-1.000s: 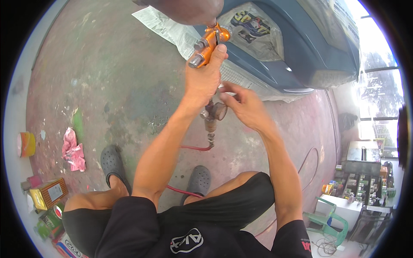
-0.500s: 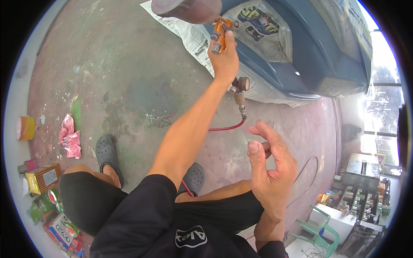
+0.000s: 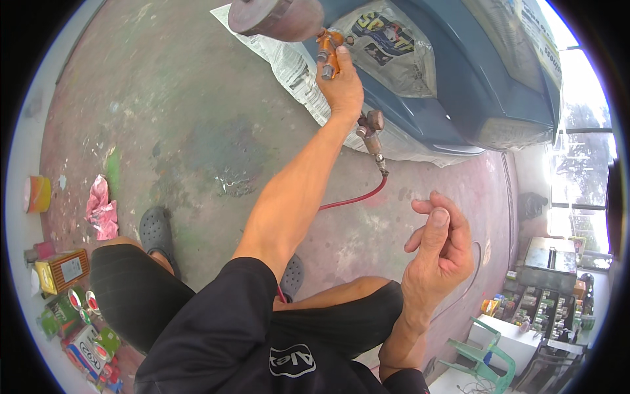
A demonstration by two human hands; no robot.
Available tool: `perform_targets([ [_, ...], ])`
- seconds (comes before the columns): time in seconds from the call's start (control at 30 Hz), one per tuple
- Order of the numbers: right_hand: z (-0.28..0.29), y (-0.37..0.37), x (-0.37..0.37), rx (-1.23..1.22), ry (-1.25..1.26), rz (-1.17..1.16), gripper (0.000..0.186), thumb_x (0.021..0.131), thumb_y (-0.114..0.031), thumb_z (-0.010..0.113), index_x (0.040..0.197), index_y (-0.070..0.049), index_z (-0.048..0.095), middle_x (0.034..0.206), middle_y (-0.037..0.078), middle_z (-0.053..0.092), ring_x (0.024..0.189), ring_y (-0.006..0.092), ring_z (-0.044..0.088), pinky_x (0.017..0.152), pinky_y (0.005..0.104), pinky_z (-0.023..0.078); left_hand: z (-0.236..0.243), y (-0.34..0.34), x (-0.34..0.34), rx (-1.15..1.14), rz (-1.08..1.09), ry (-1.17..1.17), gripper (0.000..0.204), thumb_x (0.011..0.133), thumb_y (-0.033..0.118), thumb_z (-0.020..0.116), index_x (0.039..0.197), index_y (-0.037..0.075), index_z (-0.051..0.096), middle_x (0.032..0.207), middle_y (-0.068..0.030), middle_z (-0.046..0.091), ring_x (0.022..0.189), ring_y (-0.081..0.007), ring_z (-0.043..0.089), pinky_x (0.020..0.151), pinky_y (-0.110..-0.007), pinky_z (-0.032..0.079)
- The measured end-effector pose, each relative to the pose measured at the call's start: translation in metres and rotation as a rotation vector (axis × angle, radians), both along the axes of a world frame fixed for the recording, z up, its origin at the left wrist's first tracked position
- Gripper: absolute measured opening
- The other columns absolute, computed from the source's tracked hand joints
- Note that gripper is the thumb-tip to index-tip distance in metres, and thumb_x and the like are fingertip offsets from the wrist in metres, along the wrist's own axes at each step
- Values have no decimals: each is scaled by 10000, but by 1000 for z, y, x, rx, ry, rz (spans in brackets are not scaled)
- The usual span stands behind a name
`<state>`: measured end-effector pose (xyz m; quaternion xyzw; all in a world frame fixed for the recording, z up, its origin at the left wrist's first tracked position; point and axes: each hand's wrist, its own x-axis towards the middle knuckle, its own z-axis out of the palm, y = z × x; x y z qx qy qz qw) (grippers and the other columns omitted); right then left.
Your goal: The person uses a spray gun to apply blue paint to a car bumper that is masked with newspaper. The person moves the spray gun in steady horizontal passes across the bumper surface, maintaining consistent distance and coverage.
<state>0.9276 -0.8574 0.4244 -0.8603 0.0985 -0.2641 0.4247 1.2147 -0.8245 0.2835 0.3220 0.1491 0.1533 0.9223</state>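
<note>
My left hand (image 3: 342, 90) is wrapped round a spray gun (image 3: 329, 54) with an orange body and a large grey cup (image 3: 275, 18), partly cut off by the top edge. Below the hand, a regulator with a round gauge (image 3: 375, 119) joins the gun's handle to a red air hose (image 3: 357, 198). The gun is close to a blue-grey vehicle body panel (image 3: 472, 65); whether it touches cannot be told. Apart from everything, my right hand (image 3: 438, 259) is raised over the floor, empty, its fingers loosely bent and apart.
Newspaper sheets (image 3: 289, 62) lie under the panel, and printed plastic (image 3: 387, 49) covers its opening. Crumpled pink paper or cloth (image 3: 102, 209) rests on the floor. Tins (image 3: 65, 308) line the left wall. At right are a green chair (image 3: 489, 351) and a rack of small bottles (image 3: 541, 308).
My left hand has shifted the spray gun slightly left across the view. My right hand has moved right, its fingers more bent. The hose end by the gauge has swung a little right.
</note>
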Motion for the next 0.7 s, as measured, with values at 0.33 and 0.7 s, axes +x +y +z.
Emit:
perform_targets([
  [0.33,1,0,1,32,-42,45,271,1123,-230,680,1214,18,744,970,93,810,601,53,554,545,226,432,60,14,-32,144,-146,-329,368,1115,419,667,1110,55,609,802,-18,580,502,-101,512,428,-282,426],
  [0.7,2,11,-2,19,-42,56,300,1149,-249,637,1233,17,747,994,107,795,587,40,526,561,202,401,22,52,-26,71,-261,-4,364,1093,408,693,1193,68,609,811,-33,573,465,-94,455,407,-284,407],
])
